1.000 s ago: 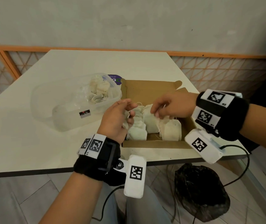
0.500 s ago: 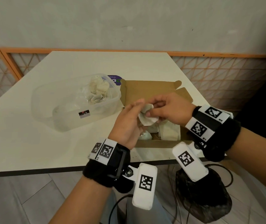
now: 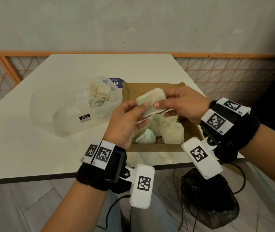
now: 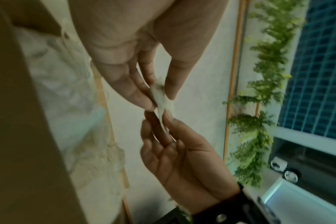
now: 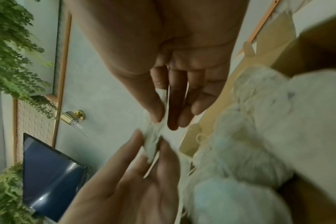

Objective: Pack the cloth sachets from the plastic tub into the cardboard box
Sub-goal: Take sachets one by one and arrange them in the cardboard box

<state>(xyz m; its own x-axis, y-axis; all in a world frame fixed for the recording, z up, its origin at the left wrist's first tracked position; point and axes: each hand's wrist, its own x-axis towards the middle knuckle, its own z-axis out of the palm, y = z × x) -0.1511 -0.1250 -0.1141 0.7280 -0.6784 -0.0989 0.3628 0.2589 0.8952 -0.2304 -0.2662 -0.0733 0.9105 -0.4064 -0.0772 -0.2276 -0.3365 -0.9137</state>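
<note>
- Fingertips of both my hands pinch one cloth sachet (image 3: 151,102): my left hand (image 3: 125,121) takes its near edge between thumb and forefinger, my right hand (image 3: 182,104) its far side, thumb on top.
- Sachet hangs in the air over the cardboard box (image 3: 156,148), touching nothing but my fingers.
- It looks light, soft and limp, I judge; it sags between the two pinches, so the flat edge seam is the place to hold, not the loose filled belly.
- Squeezing hard could burst the thin cloth, I think.
- Below, several packed sachets (image 3: 172,133) stand against each other in the box.
- Left of the box, the plastic tub (image 3: 70,124) holds a small heap more (image 3: 100,96) on the table (image 3: 24,148).
</note>
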